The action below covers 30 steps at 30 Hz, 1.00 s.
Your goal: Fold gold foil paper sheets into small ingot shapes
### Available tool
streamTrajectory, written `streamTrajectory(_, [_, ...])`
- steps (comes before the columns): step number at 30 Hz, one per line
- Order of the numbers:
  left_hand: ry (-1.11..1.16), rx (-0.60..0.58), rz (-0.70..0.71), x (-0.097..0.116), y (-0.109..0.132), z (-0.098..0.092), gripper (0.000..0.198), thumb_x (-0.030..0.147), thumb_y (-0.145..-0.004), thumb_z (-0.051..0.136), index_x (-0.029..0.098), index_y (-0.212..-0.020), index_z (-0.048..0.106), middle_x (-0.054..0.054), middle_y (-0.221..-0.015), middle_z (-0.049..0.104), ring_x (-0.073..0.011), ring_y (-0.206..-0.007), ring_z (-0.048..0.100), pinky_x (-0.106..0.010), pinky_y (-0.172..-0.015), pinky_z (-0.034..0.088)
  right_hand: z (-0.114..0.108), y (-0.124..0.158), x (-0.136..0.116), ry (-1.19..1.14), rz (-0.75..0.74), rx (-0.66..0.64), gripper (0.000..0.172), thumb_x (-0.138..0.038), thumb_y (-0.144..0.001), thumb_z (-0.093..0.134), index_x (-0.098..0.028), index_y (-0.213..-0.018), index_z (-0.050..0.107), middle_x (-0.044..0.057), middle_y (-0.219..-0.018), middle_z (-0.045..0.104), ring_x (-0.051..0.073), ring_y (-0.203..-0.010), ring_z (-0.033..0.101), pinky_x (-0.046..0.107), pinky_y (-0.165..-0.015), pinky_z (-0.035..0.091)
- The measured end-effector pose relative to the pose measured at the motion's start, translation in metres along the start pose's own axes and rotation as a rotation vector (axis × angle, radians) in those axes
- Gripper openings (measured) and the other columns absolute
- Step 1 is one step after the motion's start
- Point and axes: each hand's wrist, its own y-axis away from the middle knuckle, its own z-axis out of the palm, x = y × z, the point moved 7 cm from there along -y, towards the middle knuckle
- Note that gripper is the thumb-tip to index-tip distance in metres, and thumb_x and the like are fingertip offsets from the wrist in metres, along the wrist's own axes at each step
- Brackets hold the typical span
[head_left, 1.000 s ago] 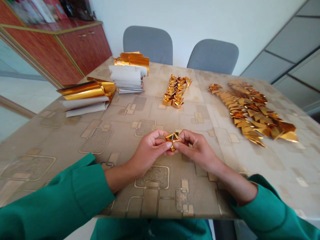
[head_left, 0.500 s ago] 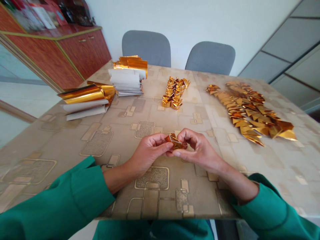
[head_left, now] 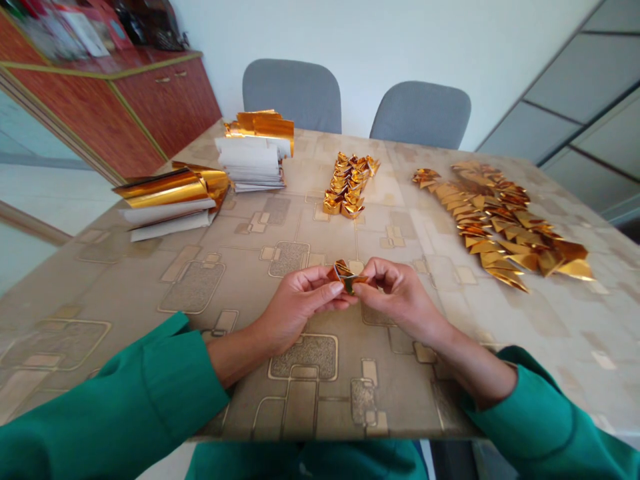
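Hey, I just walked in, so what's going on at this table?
A person in green sleeves holds a small folded gold foil piece between the left grip and right grip, thumbs on its near side, over the patterned tablecloth. Beyond it, a compact two-row group of folded gold pieces sits on the cloth. A larger spread of pointed gold pieces lies to the right, and two stacks of gold-and-white sheets are on the left.

The held piece (head_left: 349, 283) looks like glossy metallic paper, the sleeves (head_left: 183, 377) matt cloth.
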Motion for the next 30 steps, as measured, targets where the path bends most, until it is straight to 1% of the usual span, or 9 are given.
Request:
streamTrajectory(2, [-0.027,0.018,0.001,0.000,0.000,-0.001,0.018,0.027,-0.075,0.079,0.013,-0.084,0.071,-0.004,-0.082,0.074,-0.0116,-0.071,0.069,-0.023,-0.071,0.056,0.000,0.000,0.001,-0.006,0.014,-0.015,0.027,-0.037,-0.079,0.070,-0.019,-0.068,0.054,-0.003,-0.062,0.054,0.009,-0.056,0.043,0.024,-0.052,0.033])
streamTrajectory(7, [-0.104,0.074,0.013,0.003,0.000,-0.005,0.018,0.029,-0.075,0.079,0.013,-0.078,0.070,-0.003,-0.074,0.072,-0.0126,-0.068,0.068,-0.023,-0.067,0.053,0.005,0.000,0.000,-0.058,0.036,-0.127,0.030,-0.045,-0.084,0.067,-0.018,-0.075,0.058,-0.001,-0.069,0.060,0.011,-0.062,0.049,0.026,-0.058,0.038])
streamTrajectory(12, [-0.124,0.064,0.006,0.005,0.000,-0.005,0.016,0.028,-0.076,0.078,0.014,-0.079,0.071,-0.003,-0.074,0.073,-0.0120,-0.068,0.067,-0.022,-0.066,0.052,0.003,-0.001,-0.001,-0.017,-0.001,-0.086,0.033,-0.047,-0.089,0.061,-0.018,-0.073,0.058,0.000,-0.068,0.059,0.012,-0.063,0.049,0.026,-0.060,0.038])
streamTrajectory(15, [-0.057,0.080,0.010,0.007,0.000,-0.005,0.016,0.028,-0.076,0.078,0.015,-0.083,0.071,-0.002,-0.080,0.074,-0.0112,-0.072,0.068,-0.021,-0.069,0.052,0.003,-0.003,0.000,-0.009,-0.008,-0.081,0.035,-0.050,-0.091,0.057,-0.018,-0.076,0.058,0.001,-0.071,0.060,0.013,-0.066,0.050,0.027,-0.063,0.040])
streamTrajectory(18, [0.039,0.132,0.019,0.008,0.001,-0.008,0.018,0.026,-0.072,0.081,0.016,-0.083,0.070,0.000,-0.081,0.072,-0.0100,-0.073,0.067,-0.022,-0.073,0.053,0.005,-0.003,0.001,0.005,0.002,-0.082,0.035,-0.052,-0.090,0.058,-0.019,-0.078,0.058,0.000,-0.071,0.055,0.013,-0.066,0.048,0.026,-0.061,0.038])
streamTrajectory(22, [0.097,0.159,0.035,0.009,0.001,-0.010,0.018,0.023,-0.070,0.082,0.016,-0.081,0.070,0.003,-0.080,0.068,-0.0072,-0.070,0.062,-0.019,-0.067,0.052,0.013,0.001,0.001,0.039,0.021,-0.153,0.033,-0.048,-0.091,0.056,-0.020,-0.076,0.055,-0.001,-0.070,0.050,0.012,-0.064,0.044,0.025,-0.058,0.035])
streamTrajectory(25, [0.098,0.156,0.031,0.008,0.001,-0.010,0.017,0.023,-0.069,0.082,0.016,-0.081,0.071,0.002,-0.081,0.067,-0.0069,-0.072,0.060,-0.018,-0.065,0.051,0.016,0.003,-0.002,0.062,-0.006,-0.147,0.030,-0.044,-0.093,0.053,-0.020,-0.075,0.053,-0.002,-0.069,0.048,0.012,-0.064,0.042,0.025,-0.058,0.034])
streamTrajectory(30, [0.085,0.114,-0.021,0.003,0.001,-0.007,0.019,0.023,-0.067,0.083,0.014,-0.080,0.073,-0.001,-0.081,0.069,-0.0086,-0.072,0.061,-0.020,-0.067,0.052,0.020,0.002,-0.003,0.145,-0.070,-0.100,0.029,-0.039,-0.093,0.051,-0.020,-0.072,0.050,-0.003,-0.065,0.042,0.011,-0.059,0.037,0.025,-0.054,0.030])
